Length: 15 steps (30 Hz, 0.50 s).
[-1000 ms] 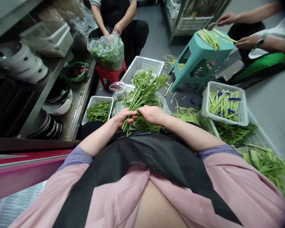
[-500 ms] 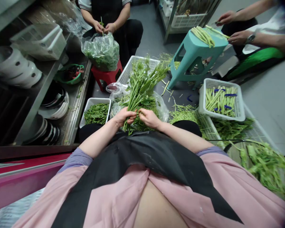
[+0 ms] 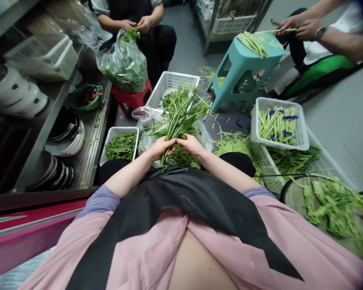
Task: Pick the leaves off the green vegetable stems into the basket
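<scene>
Head view. Left hand (image 3: 159, 148): forearm angled inward from the lap, grip closed around the lower stems of the bunch of leafy greens (image 3: 179, 114). Right hand (image 3: 192, 146): forearm angled inward, fingers curled on the same stems, fingertips meeting the left hand. Bunch: held above the clear plastic bag (image 3: 204, 135), leafy tops pointing away. White basket of picked leaves (image 3: 120, 146): on the floor, just left. Teal stool (image 3: 242, 64): well apart, carrying green stalks.

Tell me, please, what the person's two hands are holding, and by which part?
Both the left hand and right hand grip one bunch of long leafy green stems near its cut lower ends.
</scene>
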Motion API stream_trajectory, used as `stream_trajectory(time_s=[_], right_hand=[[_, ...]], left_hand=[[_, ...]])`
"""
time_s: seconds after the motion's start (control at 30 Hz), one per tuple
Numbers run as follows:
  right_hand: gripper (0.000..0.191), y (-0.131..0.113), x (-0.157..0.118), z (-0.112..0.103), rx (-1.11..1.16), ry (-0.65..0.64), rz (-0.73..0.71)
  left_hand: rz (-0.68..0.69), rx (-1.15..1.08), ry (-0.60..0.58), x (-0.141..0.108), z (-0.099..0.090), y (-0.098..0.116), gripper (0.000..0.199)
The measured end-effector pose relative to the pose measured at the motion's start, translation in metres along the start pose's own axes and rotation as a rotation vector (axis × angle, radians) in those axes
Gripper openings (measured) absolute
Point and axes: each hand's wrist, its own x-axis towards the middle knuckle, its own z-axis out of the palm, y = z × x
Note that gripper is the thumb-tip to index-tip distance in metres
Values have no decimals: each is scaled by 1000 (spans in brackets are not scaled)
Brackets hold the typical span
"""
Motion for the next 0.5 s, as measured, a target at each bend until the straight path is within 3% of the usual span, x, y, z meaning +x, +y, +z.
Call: stream_trajectory(time_s=[0.1, 0.27, 0.4, 0.5], right_hand=[[46, 10, 2, -1, 65, 17, 33], [46, 7, 11, -13, 338, 110, -39], [37, 0, 18, -13, 364, 186, -41], [33, 3, 17, -7, 407, 236, -85]], left_hand=[[5, 1, 22, 7, -4, -2, 52], [-69, -54, -9, 6, -13, 0, 55], [-68, 7, -19, -3, -14, 4, 59], [-46, 25, 52, -7, -12, 5, 61]])
